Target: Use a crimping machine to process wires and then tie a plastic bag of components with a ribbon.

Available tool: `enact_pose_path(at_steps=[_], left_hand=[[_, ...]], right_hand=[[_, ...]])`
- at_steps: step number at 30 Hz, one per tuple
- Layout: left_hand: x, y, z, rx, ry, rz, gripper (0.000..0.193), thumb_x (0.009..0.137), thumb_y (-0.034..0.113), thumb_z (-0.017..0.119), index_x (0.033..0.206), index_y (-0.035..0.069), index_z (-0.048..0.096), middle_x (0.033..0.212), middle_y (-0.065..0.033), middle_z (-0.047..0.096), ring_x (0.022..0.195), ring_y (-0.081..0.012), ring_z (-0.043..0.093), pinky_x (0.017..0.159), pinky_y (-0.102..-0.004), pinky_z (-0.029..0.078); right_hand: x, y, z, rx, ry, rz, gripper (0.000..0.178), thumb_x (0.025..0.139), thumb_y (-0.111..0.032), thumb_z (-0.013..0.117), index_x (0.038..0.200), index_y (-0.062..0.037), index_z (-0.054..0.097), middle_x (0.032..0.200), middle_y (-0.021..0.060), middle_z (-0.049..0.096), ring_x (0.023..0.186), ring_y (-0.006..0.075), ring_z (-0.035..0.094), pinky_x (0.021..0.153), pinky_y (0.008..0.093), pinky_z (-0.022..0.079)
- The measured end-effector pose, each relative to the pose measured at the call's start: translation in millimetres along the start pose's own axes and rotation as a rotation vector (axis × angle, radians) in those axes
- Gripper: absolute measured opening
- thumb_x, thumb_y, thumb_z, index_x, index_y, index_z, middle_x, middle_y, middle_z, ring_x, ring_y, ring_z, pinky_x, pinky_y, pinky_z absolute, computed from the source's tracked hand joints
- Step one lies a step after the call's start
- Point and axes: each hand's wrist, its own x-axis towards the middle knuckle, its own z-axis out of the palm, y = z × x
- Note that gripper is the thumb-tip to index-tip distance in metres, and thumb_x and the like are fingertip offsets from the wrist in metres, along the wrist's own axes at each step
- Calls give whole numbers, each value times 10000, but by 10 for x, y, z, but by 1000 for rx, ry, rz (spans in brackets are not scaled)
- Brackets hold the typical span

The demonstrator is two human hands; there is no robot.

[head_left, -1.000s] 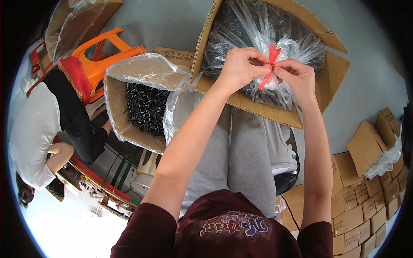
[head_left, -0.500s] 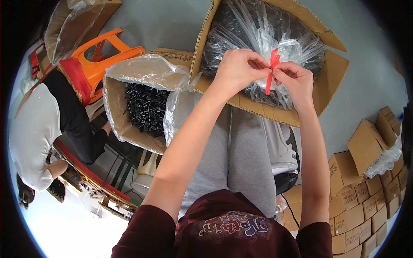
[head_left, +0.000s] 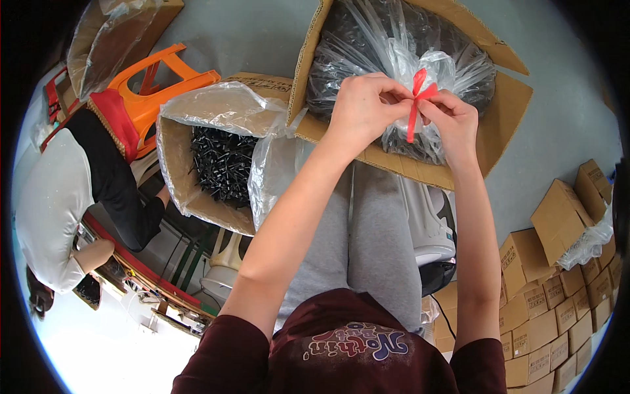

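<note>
Grey floor behind, both hands, left hand (head_left: 364, 108) and right hand (head_left: 453, 121), pinch the limp red tie (head_left: 416, 105) between fingertips atop the slippery gathered bag neck (head_left: 420, 65)

A grey floor (head_left: 249, 33) carries everything. Directly under the hands stands an open cardboard box (head_left: 505, 118) lined with clear plastic. To the left of the hands sits a second open box (head_left: 174, 164) of dark parts, with an orange stool (head_left: 157, 85) beyond it. Right of the hands, small closed cartons (head_left: 558, 217) are stacked.
</note>
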Motion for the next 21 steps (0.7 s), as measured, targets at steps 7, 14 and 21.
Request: enact_pose_path(at_steps=[7,14,21], left_hand=[[-8,-46,-10,32,-14,21,155,747,88,732,883,13,722,829,-73,682,732,-135,672,687,-247,530],[48,-39,48,260,-13,212,136,728,84,719,846,17,712,784,-81,659,707,-166,673,679,-283,540],[50,-71,126,172,88,260,125,730,79,713,839,18,711,796,-77,658,695,-159,666,701,-276,546]], right_hand=[[-19,28,-27,22,-43,-24,103,754,14,661,849,36,693,792,30,605,682,80,550,627,220,443],[-28,61,-31,63,-33,-12,106,756,19,652,853,32,692,799,28,598,683,84,550,632,229,447],[12,18,-49,7,-4,-22,89,768,7,661,847,35,690,794,29,598,670,82,547,622,224,439]])
